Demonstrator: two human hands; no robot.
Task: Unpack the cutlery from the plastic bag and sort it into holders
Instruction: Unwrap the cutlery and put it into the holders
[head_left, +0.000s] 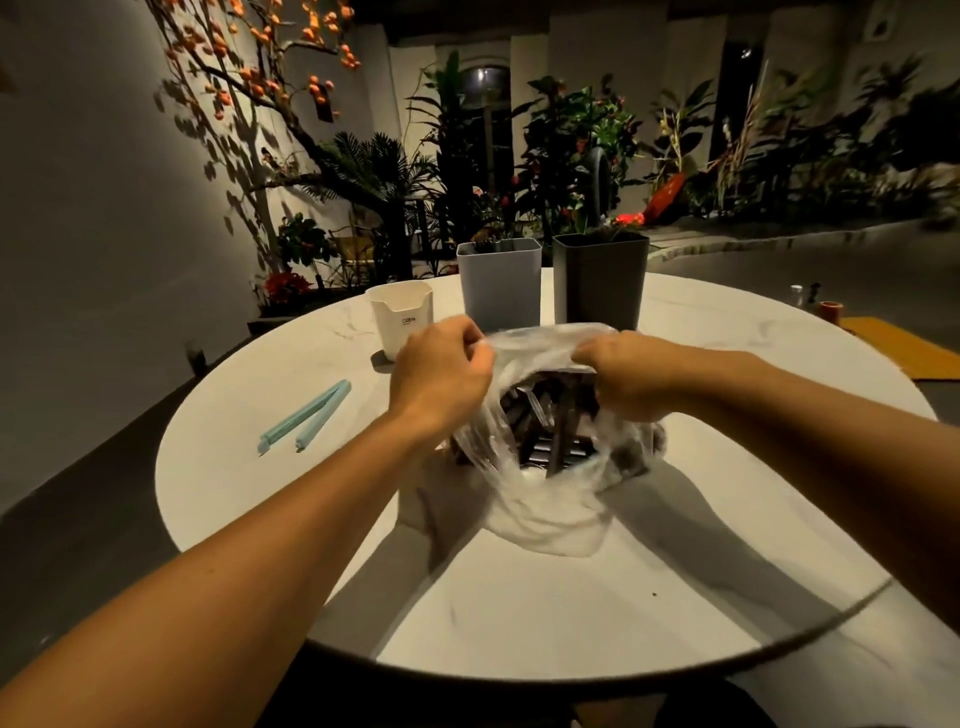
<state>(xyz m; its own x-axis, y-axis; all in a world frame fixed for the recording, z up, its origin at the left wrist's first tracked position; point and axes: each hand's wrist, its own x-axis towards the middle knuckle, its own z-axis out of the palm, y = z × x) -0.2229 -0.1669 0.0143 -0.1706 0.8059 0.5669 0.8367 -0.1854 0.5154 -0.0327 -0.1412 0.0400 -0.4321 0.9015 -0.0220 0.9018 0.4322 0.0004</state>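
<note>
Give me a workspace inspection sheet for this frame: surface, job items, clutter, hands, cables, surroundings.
Surface: round white marble-look table, brightly lit, with arm shadows across it.
Job's things: clear plastic bag at the centre, its mouth pulled open; dark cutlery inside. Three holders behind it: white holder, grey holder, black holder; their insides are not visible.
Clutter: teal bag clip, open, lying left of the bag.
Hands: left hand and right hand each grip the bag's upper edge with curled fingers.
Cables: nothing seen.
Surroundings: plants and an orange-fruited tree behind; yellow mat at far right.
</note>
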